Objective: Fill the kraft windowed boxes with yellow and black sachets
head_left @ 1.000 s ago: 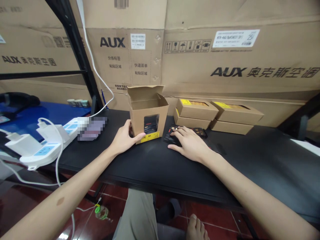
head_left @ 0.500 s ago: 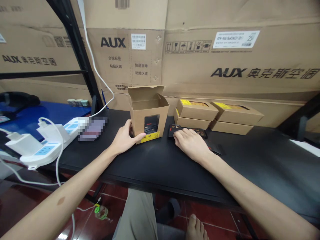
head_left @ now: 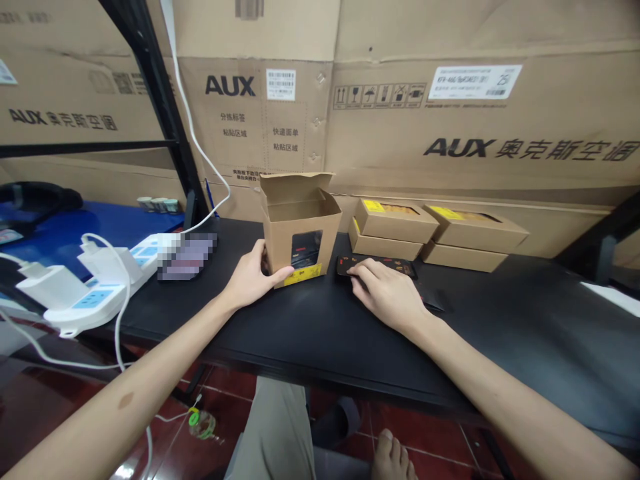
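Head view, near to far. Our forearms come in over the front edge of the black bench (head_left: 310, 333).

Left hand (head_left: 250, 283): wrapped round the lower left corner of the open kraft box (head_left: 300, 223), thumb across the front bottom edge by the yellow label, fingers out of sight behind the side. The box stands upright with its top flaps up, and something dark shows through the window.

Right hand (head_left: 387, 293): palm down, fingers loosely spread and flat, tips resting on the left end of the black packet (head_left: 400, 268). No pinch that we can see.

The packet lies flat on the bench at 12 o'clock from the right hand. Its long axis runs 9 to 3, and its left end sits just beside the box's right foot, at 3 o'clock from the box. The right hand is on it; the left is well apart, with the box between.

Farther back at 1 o'clock are stacked closed kraft boxes (head_left: 395, 223). Big AUX cartons (head_left: 450, 140) stand behind, and a power strip (head_left: 95, 297) lies out at 9.
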{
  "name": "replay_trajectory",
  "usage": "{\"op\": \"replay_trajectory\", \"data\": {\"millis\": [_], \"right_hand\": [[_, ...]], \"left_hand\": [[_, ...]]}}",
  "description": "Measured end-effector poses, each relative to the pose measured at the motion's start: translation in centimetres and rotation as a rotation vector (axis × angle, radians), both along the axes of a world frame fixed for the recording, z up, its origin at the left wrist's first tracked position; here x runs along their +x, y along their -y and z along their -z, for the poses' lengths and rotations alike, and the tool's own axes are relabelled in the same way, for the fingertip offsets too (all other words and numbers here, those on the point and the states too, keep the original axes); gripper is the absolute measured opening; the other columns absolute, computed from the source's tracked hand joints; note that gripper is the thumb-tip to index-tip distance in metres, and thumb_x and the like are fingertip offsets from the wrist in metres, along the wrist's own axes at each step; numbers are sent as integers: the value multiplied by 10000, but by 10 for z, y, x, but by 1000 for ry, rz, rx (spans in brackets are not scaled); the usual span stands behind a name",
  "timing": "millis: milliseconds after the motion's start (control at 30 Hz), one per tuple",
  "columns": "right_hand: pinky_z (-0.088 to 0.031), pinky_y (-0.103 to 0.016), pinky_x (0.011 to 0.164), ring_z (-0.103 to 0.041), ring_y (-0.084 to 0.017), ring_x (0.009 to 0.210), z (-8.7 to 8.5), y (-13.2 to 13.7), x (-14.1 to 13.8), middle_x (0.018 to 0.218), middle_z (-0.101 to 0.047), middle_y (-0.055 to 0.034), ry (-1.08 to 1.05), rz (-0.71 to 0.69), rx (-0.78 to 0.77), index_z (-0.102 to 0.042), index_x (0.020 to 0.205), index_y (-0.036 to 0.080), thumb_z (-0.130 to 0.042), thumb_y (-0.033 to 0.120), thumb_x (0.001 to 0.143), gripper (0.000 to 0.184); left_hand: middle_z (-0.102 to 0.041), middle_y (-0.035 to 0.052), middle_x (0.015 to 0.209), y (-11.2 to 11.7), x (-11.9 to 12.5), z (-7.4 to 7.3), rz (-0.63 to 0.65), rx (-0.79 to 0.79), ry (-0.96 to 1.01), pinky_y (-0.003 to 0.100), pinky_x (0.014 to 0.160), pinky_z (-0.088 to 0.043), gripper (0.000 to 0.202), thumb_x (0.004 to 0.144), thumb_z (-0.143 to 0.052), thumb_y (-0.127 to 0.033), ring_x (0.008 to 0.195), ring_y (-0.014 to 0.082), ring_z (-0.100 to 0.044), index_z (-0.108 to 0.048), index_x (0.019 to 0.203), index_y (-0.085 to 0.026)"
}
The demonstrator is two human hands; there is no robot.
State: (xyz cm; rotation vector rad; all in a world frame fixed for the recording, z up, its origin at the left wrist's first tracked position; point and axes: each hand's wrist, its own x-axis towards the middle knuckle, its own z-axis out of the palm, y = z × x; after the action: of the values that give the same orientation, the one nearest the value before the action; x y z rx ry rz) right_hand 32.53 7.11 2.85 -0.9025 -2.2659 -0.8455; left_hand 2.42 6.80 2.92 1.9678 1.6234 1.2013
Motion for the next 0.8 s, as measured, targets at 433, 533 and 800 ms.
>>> {"op": "replay_trajectory", "data": {"millis": [433,533,800], "right_hand": [[-537,-243,672,-725,-139,801,-6,6,3,963,-744,-38,-188,-109,-24,-640,1029,182,-533,183,1020,107],[-558,-237,694,-715,-132,794,-18,14,4,926,-727,-31,-348,-202,-3,-604,1014,201,-574,138,971,82],[-601,-333,663,-710,-177,796,-78,30,-5,930,-710,-54,-642,-289,84,-609,980,242,-588,225,954,38]], "left_hand": [[-766,150,1172,-1,-1,2,20,11,10,480,876,-584,639,726,-734,-658,1027,346,-744,-541,1141,-213],[-768,157,1159,-1,-1,2,22,0,9,480,853,-586,625,732,-734,-653,996,344,-749,-536,1126,-210],[-771,131,1154,0,-1,1,69,11,34,433,802,-600,585,762,-752,-627,950,306,-761,-514,1119,-230]]}}
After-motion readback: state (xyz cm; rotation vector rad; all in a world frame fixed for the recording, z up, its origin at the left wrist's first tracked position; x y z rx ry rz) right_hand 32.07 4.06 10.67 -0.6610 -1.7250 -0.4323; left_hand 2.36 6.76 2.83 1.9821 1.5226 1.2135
